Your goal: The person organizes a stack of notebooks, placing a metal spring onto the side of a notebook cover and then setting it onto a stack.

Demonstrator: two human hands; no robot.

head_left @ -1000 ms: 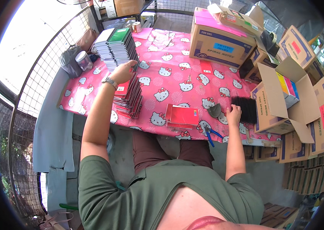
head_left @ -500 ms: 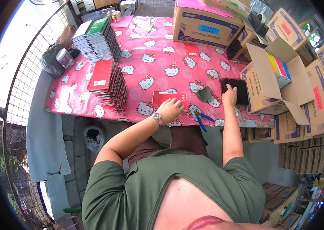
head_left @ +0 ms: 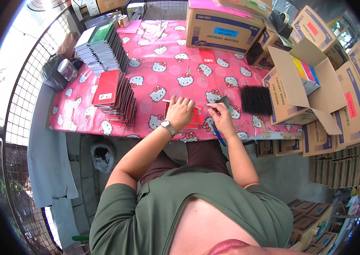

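On the near edge of the table lies a red notebook (head_left: 197,119) with a small coloured label. My left hand (head_left: 180,114), a watch on its wrist, is closed over the notebook, its bent fingers at the far edge. Just right of it, my right hand (head_left: 222,119) is pinched close to the notebook's right end; whatever sits between its fingertips is too small to make out. Behind that hand shows a dark grey pouch-like piece (head_left: 223,101), partly hidden. Blue-handled pliers (head_left: 219,136) lie below it, mostly covered. A pile of black spiral coils (head_left: 255,100) rests farther right.
A stack of red spiral notebooks (head_left: 114,95) stands at left, with a taller notebook stack (head_left: 102,49) behind it. An open carton (head_left: 288,91) borders the right side. A large closed carton (head_left: 224,32) sits at the back, near a flat red cover (head_left: 207,55).
My right hand has left the black coils and come left to the notebook, fingers pinched. My left hand has shifted slightly left, toward the notebook's far edge.
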